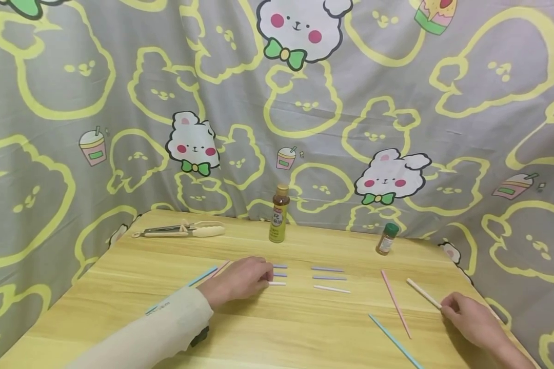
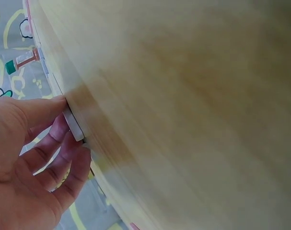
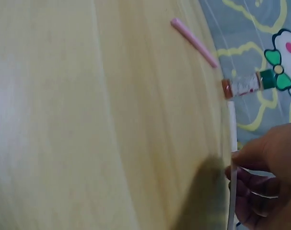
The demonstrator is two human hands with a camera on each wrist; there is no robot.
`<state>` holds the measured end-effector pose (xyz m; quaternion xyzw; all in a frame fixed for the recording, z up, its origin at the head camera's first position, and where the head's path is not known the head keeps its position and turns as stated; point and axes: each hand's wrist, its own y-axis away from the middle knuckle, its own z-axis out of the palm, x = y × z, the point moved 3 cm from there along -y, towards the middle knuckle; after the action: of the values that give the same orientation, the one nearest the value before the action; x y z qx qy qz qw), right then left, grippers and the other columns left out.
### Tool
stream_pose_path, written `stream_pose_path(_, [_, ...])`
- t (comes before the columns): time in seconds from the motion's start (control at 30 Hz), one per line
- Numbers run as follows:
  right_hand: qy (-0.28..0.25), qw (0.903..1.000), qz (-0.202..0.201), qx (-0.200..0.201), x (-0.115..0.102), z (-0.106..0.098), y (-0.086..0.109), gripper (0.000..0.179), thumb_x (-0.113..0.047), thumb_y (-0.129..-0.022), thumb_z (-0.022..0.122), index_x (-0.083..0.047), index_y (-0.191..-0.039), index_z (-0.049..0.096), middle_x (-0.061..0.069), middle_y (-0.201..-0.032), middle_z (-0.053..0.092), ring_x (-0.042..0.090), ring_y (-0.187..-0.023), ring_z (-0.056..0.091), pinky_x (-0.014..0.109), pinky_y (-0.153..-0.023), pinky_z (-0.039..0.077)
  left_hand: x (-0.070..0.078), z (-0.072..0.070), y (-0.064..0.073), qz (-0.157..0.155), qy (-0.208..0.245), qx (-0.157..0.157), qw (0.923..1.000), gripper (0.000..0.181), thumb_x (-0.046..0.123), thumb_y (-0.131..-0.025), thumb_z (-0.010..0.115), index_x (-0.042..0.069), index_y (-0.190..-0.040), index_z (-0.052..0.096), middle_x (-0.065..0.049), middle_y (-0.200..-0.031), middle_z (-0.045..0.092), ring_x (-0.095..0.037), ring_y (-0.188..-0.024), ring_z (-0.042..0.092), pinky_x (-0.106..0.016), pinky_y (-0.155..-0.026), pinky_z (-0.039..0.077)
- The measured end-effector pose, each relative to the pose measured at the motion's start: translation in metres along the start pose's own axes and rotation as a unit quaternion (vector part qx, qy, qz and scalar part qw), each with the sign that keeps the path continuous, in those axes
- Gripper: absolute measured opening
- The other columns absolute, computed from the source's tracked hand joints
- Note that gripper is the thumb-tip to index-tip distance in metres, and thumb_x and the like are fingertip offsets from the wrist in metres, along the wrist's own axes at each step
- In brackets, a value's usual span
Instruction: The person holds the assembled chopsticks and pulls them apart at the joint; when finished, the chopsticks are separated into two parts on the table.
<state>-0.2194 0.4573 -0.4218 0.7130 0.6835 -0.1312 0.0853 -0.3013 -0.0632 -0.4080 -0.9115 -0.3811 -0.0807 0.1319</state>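
- The left hand [image 1: 241, 280] pinches a short white stick [image 1: 278, 283] between thumb and fingers, low at the counter [image 1: 304, 328].
- Well apart from it, the right hand [image 1: 472, 316] grips a long white stick [image 1: 423, 293] partway along.
- Just beyond the left fingertips lie short purple sticks [image 1: 280, 275]; between the hands, two more purple sticks [image 1: 330, 278] and another white stick [image 1: 332, 289].
- Left of the right hand: a pink stick [image 1: 396, 304] and a blue stick [image 1: 395, 341].
- Beyond both hands stand a bottle [image 1: 278, 218] and a green-capped jar [image 1: 386, 242]; tongs [image 1: 180, 230] lie past the left one.
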Motion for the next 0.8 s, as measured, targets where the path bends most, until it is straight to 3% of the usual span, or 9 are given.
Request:
stream_pose_path(0.13, [-0.014,0.9992,-0.025,0.029,-0.019,-0.005,-0.003,0.017,-0.018,-0.112,0.06,-0.003,-0.112,0.068,0.001,-0.099,0.073,0.008,-0.083,0.057,0.03,-0.068,0.046,-0.001,-0.001,0.001,-0.005,0.001,-0.002,1.0,0.007,0.011,-0.101,0.077,0.016,-0.099,0.072,0.006,-0.093,0.066,-0.008,-0.081,0.057,-0.029,-0.076,0.055])
stream_pose_path(0.23, [-0.041,0.9941,-0.067,0.074,-0.043,-0.007,-0.005,0.012,-0.016,-0.11,0.066,-0.005,-0.112,0.07,0.0,-0.1,0.075,-0.002,-0.083,0.057,0.027,-0.068,0.049,-0.002,-0.002,0.002,-0.007,0.002,-0.005,1.0,0.006,0.012,-0.101,0.077,0.015,-0.1,0.072,0.006,-0.093,0.066,-0.008,-0.083,0.058,-0.03,-0.078,0.056])
stream_pose_path(0.37, [-0.084,0.9769,-0.146,0.131,-0.081,-0.004,-0.004,0.006,-0.009,-0.104,0.073,-0.013,-0.109,0.074,-0.005,-0.096,0.076,-0.008,-0.084,0.06,0.024,-0.068,0.055,-0.002,-0.004,0.003,-0.014,0.008,-0.005,0.9999,0.003,0.015,-0.103,0.076,0.015,-0.102,0.073,0.006,-0.095,0.067,-0.009,-0.086,0.062,-0.032,-0.081,0.057])
stream_pose_path(0.53, [-0.125,0.9576,-0.213,0.147,-0.129,0.0,-0.002,0.017,-0.006,-0.102,0.074,-0.021,-0.109,0.074,-0.012,-0.098,0.075,-0.003,-0.086,0.065,0.024,-0.07,0.057,-0.001,-0.008,0.0,-0.036,0.032,0.003,0.9988,0.008,0.028,-0.109,0.069,0.021,-0.107,0.073,0.011,-0.101,0.069,-0.006,-0.093,0.063,-0.033,-0.085,0.058])
stream_pose_path(0.67, [-0.148,0.9421,-0.263,0.145,-0.162,0.007,0.0,0.02,-0.004,-0.101,0.076,-0.022,-0.108,0.073,-0.007,-0.101,0.076,0.0,-0.086,0.066,0.025,-0.071,0.059,0.005,-0.009,-0.005,-0.025,0.089,0.016,0.9956,0.015,0.032,-0.113,0.062,0.023,-0.113,0.074,0.012,-0.107,0.073,-0.005,-0.096,0.064,-0.031,-0.085,0.056])
stream_pose_path(0.8, [-0.165,0.9227,-0.316,0.146,-0.189,0.016,0.0,0.022,-0.002,-0.097,0.079,-0.021,-0.105,0.073,-0.007,-0.099,0.076,-0.002,-0.085,0.066,0.024,-0.069,0.059,0.015,-0.01,-0.005,-0.012,0.189,0.015,0.9817,0.029,0.038,-0.116,0.054,0.02,-0.123,0.074,0.007,-0.115,0.075,-0.004,-0.1,0.065,-0.03,-0.088,0.056])
